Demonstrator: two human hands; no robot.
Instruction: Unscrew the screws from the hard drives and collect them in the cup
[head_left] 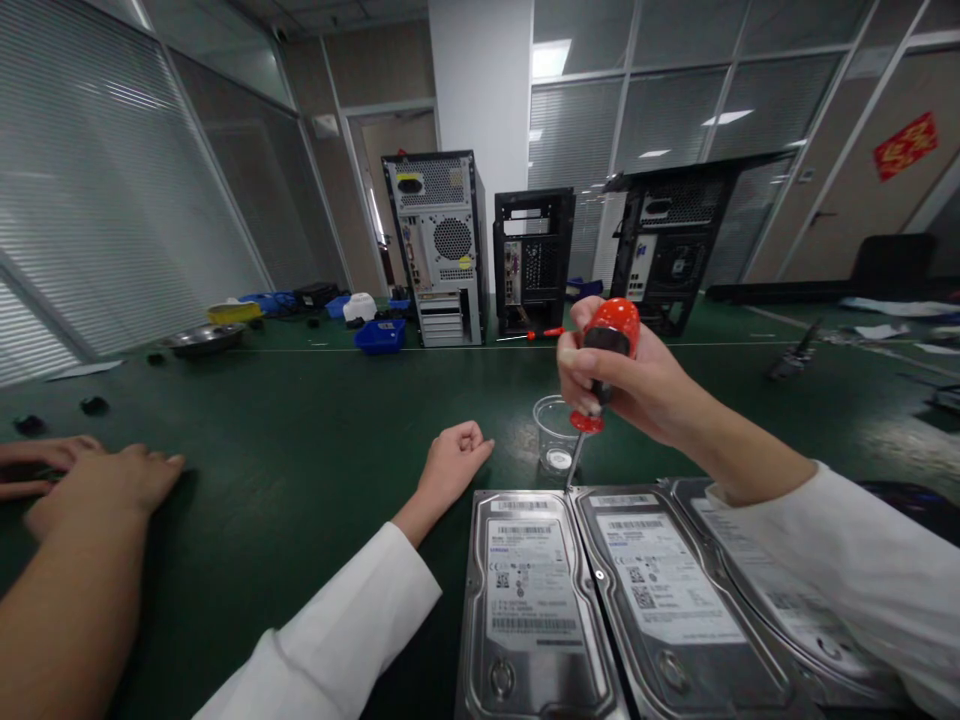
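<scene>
Three silver hard drives lie side by side at the front: a left one (529, 580), a middle one (660, 580) and a right one (780, 590), partly under my right sleeve. My right hand (622, 375) grips a red and black screwdriver (615, 320), its shaft pointing down with the tip at the top edge between the left and middle drives. Just behind the tip stands a clear plastic cup (556, 435) with something small and pale at its bottom. My left hand (454, 462) rests on the green table left of the cup, fingers curled in, nothing seen in them.
Another person's hands (105, 480) are at the left edge. Three computer cases (442, 240) stand at the back, with a second screwdriver (532, 335) before them. A blue tray (380, 336), a metal bowl (206, 340) and a dark tool (795, 355) lie on the table (300, 430).
</scene>
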